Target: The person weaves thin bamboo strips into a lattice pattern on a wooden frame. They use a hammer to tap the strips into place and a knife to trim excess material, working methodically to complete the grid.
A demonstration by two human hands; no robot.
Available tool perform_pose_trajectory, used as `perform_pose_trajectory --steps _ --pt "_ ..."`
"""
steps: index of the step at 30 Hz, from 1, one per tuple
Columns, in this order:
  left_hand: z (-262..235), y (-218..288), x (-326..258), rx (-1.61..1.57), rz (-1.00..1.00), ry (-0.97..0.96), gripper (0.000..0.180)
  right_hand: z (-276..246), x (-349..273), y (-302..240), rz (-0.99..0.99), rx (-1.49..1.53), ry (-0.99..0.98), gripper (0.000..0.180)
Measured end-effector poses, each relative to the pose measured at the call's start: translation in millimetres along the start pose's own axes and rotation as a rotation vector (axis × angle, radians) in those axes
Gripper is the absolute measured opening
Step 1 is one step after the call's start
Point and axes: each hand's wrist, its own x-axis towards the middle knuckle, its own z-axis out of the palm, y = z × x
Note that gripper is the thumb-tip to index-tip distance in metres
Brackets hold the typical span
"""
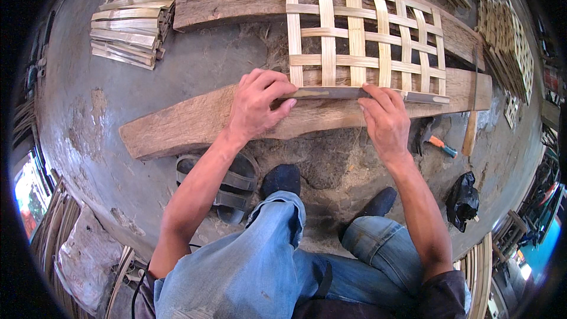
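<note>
A panel of pale woven bamboo slats (356,41) lies across two thick timber beams, its open squares showing the wood beneath. Along its near edge runs a darker bamboo strip (331,93). My left hand (257,105) closes on the left end of this strip, thumb below and fingers curled above. Farther right, my right hand (387,121) pinches the same strip near its middle, fingertips on top. The near beam (183,121) passes under both hands. The far beam (236,0) supports the panel's far side.
Stacked bamboo slats (127,26) lie at the far left, and more woven panels (505,41) at the right. A hammer (437,142) with an orange and blue handle, a wooden-handled tool (470,133) and a black plastic bag (463,201) are right of my legs. Sandals (236,183) lie left.
</note>
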Motion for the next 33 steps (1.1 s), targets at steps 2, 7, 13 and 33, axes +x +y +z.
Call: perform_pose_trajectory --steps 2,7,13,33 --pt "-1 1 0 -0.004 -0.011 -0.017 0.027 -1 0 -1 0.005 -0.001 -0.004 0.018" --pt "0 0 1 -0.012 -0.014 -0.026 0.026 -1 -1 0 0.011 -0.007 -0.009 0.018" --pt "0 1 1 -0.006 -0.030 -0.038 0.025 -1 0 0 0.033 0.030 -0.016 0.018" --pt "-1 9 1 -0.041 -0.121 -0.022 0.029 47 45 -55 0.268 0.726 -0.063 0.017"
